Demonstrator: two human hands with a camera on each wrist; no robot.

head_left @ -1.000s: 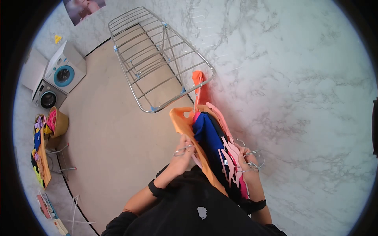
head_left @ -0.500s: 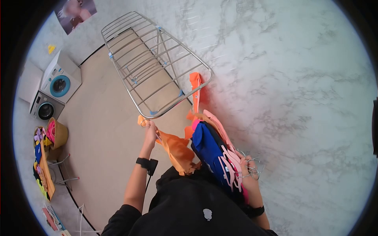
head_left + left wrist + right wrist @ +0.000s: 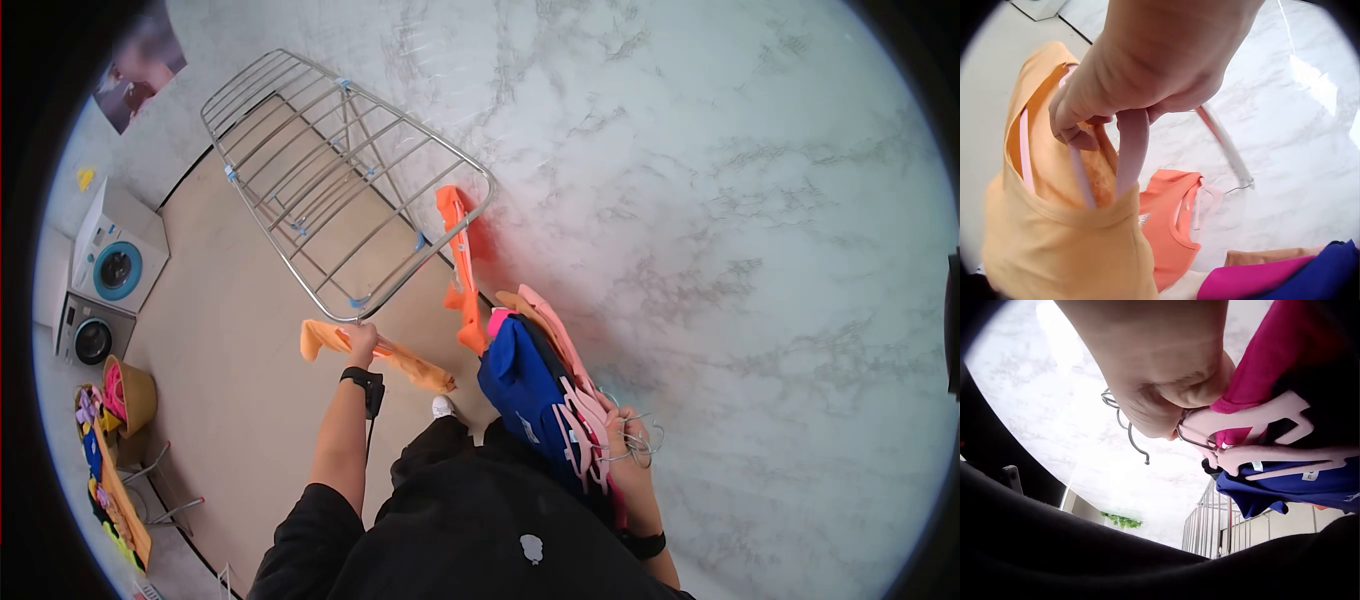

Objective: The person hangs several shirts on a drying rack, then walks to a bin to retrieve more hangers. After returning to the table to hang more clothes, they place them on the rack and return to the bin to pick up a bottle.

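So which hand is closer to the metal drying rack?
Left. The left hand is at the near end of the rack, gripping a pink hanger with a peach top; the right hand is farther back, lower right in the head view, gripping hangers.

Washers [image 3: 118, 270] and drying rack [image 3: 300, 230] suggest a laundry room.

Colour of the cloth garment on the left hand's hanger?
The cloth garment is light orange; it shows best in the left wrist view.
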